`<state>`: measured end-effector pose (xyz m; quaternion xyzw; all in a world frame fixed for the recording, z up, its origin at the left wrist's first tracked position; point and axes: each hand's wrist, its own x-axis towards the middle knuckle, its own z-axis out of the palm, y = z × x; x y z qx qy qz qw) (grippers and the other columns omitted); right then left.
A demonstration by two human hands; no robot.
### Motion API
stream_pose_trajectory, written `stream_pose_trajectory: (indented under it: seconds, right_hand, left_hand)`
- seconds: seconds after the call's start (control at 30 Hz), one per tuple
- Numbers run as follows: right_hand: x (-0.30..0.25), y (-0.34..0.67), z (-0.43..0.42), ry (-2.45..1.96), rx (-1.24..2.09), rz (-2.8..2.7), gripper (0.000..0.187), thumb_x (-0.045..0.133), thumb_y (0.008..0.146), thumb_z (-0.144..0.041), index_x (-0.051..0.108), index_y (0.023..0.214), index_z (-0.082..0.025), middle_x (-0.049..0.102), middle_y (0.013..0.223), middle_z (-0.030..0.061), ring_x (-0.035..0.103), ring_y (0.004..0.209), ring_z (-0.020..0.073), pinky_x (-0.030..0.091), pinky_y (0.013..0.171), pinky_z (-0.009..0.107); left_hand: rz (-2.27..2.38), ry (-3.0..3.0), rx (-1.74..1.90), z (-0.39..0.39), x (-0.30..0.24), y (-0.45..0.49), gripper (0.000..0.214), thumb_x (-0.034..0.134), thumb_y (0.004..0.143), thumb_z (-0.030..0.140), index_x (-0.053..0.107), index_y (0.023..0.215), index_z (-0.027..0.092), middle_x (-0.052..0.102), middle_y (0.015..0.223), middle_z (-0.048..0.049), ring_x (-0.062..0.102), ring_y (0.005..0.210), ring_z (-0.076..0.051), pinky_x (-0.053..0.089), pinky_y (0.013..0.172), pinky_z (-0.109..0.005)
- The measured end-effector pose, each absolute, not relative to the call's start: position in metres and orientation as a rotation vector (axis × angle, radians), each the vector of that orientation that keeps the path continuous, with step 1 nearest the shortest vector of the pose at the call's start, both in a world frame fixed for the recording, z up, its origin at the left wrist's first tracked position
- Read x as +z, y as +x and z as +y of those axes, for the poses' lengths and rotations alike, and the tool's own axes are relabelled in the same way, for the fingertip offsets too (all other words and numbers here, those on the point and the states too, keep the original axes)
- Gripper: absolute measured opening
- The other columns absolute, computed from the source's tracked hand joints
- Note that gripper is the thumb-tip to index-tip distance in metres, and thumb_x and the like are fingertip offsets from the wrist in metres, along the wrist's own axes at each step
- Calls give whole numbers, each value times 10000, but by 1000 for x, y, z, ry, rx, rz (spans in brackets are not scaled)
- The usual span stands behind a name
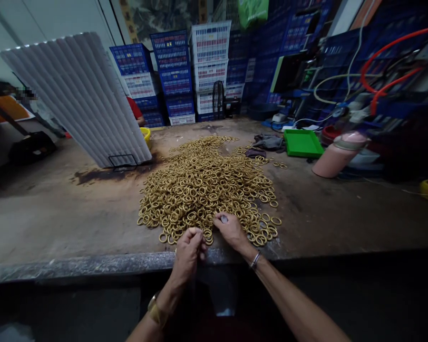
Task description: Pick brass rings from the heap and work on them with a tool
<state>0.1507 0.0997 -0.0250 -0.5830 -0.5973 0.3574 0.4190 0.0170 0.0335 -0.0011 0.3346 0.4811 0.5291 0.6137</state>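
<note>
A broad heap of brass-coloured rings (pixel 207 185) lies on the worktable, reaching almost to its front edge. My left hand (pixel 189 249) is at that edge, fingers curled together, just in front of the nearest rings. Whatever those fingers hold is hidden. My right hand (pixel 231 232) touches the near side of the heap, thumb and fingers pinched. A small grey piece (pixel 224 218) shows at its fingers; its kind is unclear, and I cannot make out a ring in the pinch.
A tall corrugated panel (pixel 82 95) leans in a wire stand on the left. A green tray (pixel 303 143), dark gloves (pixel 269 142) and a pink bottle (pixel 338 154) stand right. Stacked crates (pixel 171 71) line the back. A person's red sleeve (pixel 134 110) shows behind the panel.
</note>
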Motion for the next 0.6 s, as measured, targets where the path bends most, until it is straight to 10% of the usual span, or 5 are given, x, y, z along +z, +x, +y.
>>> stream_pose_trajectory:
  seconds: [0.27,0.6]
  right_hand:
    - [-15,159,99,-1370,1142,-1368,145,531,628,-302,561,612,-160,441,513,-54,363,468,69,305,447,192]
    - [-11,163,94,-1247,1480,-1066,144,554,595,-289,455,607,-185,333,496,-93,261,386,37,198,354,180]
  left_hand:
    - [1211,1654,1274,67,-9,15,199,513,771,236,648,916,212,645,865,-59,568,804,-178,415,758,-300]
    - [1104,1887,1076,90,-9,9,201,531,751,233,674,889,267,609,744,-49,516,702,-175,386,708,-283]
